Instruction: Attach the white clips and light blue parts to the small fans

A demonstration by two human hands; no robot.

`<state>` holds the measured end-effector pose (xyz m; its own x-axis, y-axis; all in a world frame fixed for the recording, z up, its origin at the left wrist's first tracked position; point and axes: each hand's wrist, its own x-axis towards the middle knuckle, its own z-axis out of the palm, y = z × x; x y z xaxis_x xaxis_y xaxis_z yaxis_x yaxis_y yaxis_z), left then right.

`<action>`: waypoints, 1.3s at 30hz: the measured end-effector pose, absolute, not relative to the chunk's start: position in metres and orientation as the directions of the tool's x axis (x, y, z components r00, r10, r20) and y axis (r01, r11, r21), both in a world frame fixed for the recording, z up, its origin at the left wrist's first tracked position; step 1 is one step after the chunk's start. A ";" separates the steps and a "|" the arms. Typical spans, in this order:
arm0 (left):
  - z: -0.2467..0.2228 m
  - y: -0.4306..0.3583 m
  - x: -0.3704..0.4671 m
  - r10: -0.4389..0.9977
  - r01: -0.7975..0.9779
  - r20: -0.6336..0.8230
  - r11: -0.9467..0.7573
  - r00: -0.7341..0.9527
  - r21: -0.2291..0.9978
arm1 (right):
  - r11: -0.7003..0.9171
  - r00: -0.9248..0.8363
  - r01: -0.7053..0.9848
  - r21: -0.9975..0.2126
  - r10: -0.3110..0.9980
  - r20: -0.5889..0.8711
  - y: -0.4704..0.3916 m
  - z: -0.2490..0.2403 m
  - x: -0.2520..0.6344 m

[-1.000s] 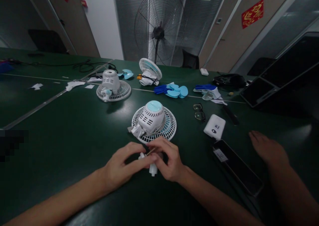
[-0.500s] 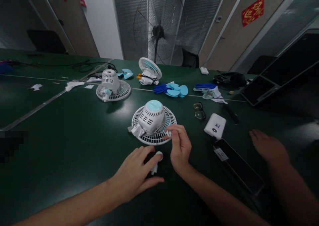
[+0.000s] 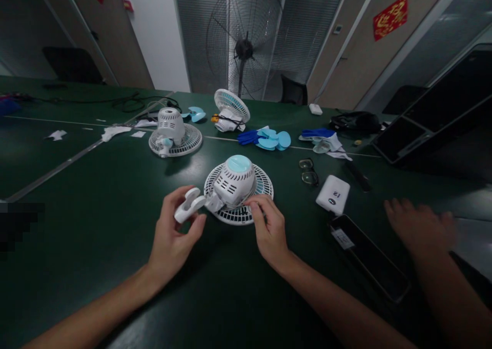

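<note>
A small white fan [image 3: 235, 184] with a light blue cap lies grille-down on the dark green table [image 3: 96, 205], close in front of me. My left hand [image 3: 172, 236] holds a white plastic clip part [image 3: 188, 205] just left of the fan's neck. My right hand [image 3: 269, 226] rests on the near rim of the fan's grille, fingers pinched there; whether it holds a small piece I cannot tell.
Another person's hand [image 3: 418, 226] lies on the table at right, beside a black phone [image 3: 365, 257]. A white power bank [image 3: 332, 194], glasses [image 3: 308, 170], two more small fans [image 3: 175, 134] [image 3: 230, 111], blue blades [image 3: 269, 140] and a big floor fan [image 3: 243, 36] lie beyond.
My left hand lifted the white clip part off the table and carried it up-left to the fan's neck. My right hand moved from near the left hand to the fan's grille rim.
</note>
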<state>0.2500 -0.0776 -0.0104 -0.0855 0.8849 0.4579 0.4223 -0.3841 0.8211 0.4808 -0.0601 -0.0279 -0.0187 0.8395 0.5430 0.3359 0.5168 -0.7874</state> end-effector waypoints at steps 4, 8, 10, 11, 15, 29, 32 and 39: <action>-0.011 -0.061 0.241 0.920 0.523 0.390 -0.310 -0.047 0.794 | 0.512 -0.037 0.355 -0.782 0.844 0.535 -0.060 -0.027 0.481; -0.013 -0.056 0.235 0.933 0.558 0.346 -0.339 0.098 0.758 | 0.529 -0.058 0.356 -0.770 0.835 0.547 -0.060 -0.027 0.481; -0.011 -0.059 0.237 0.932 0.543 0.331 -0.356 0.148 0.760 | 0.536 -0.077 0.368 -0.759 0.831 0.550 -0.060 -0.027 0.481; -0.009 -0.062 0.239 0.935 0.540 0.315 -0.352 0.163 0.765 | 0.541 -0.087 0.380 -0.751 0.829 0.553 -0.060 -0.028 0.481; 0.003 -0.071 0.248 0.975 0.555 0.168 -0.220 0.145 0.802 | 0.575 -0.138 0.442 -0.689 0.802 0.581 -0.062 -0.029 0.481; -0.014 -0.076 0.255 0.980 0.587 0.049 -0.154 0.190 0.795 | 0.613 -0.154 0.512 -0.602 0.755 0.637 -0.062 -0.031 0.476; -0.015 -0.083 0.260 0.966 0.502 0.098 -0.210 0.239 0.839 | 0.581 -0.085 0.500 -0.642 0.771 0.631 -0.060 -0.034 0.478; -0.022 -0.093 0.268 0.936 0.272 0.075 -0.175 0.344 0.946 | 0.629 -0.104 0.433 -0.646 0.747 0.657 -0.063 -0.035 0.476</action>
<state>0.2683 -0.0930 -0.0220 0.3438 0.9361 0.0745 0.2721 -0.1752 0.9462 0.4762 -0.0632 -0.0348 -0.1042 0.7465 0.6572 0.4325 0.6290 -0.6460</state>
